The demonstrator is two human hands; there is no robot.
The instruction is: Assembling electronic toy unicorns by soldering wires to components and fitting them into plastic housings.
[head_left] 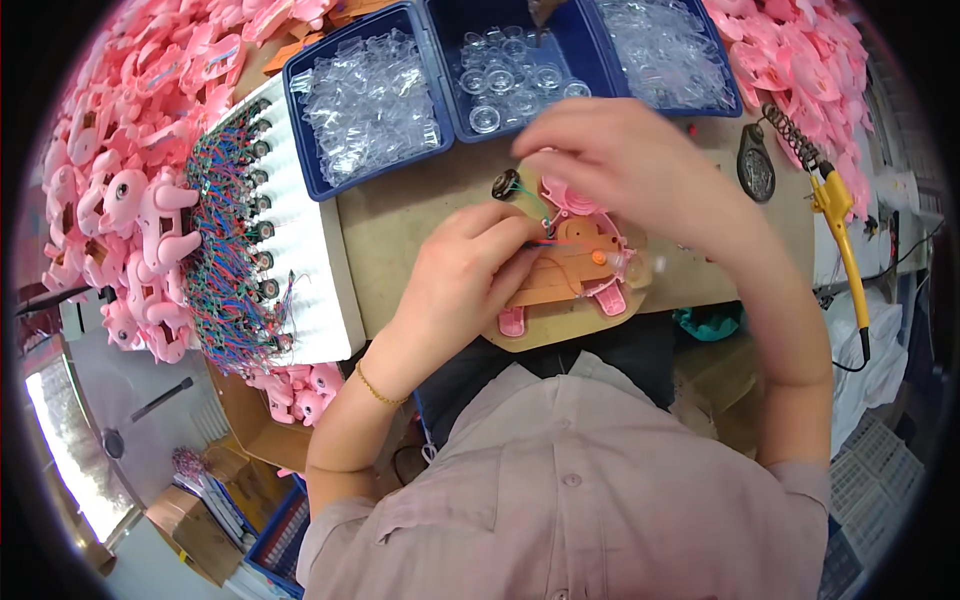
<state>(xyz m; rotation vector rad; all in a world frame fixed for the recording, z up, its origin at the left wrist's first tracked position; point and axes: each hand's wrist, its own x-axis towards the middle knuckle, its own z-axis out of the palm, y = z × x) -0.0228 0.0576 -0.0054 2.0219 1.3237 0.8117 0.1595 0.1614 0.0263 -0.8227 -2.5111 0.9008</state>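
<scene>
Near the centre of the frame, a pink toy shell (609, 299) with an orange housing (550, 283) set in it lies on a tan board (540, 335), close to the person's front. Thin wires run across the housing; a blurred translucent piece (632, 266) shows at its right end.

Left hand (470, 250): at the housing's left side, thumb and fingers drawn narrowly together beside the wires; whether a wire is pinched cannot be told. Right hand (620, 150): above the shell's upper part, motion-blurred, fingers curved; whether it holds anything cannot be told.

A round black component (507, 184) with green wire lies just above the left hand. Left of centre, a white tray (335, 280) bears bundled multicoloured wires (225, 265) with round dark components along their right side. Across the upper middle stand three joined blue bins (303, 130) containing clear plastic parts (370, 100).

Pink toy parts (120, 200) are heaped at upper left; further pink pieces (800, 60) lie upper right. Below these, a yellow-handled tool (848, 250) stands beside a metal coil (795, 135).
</scene>
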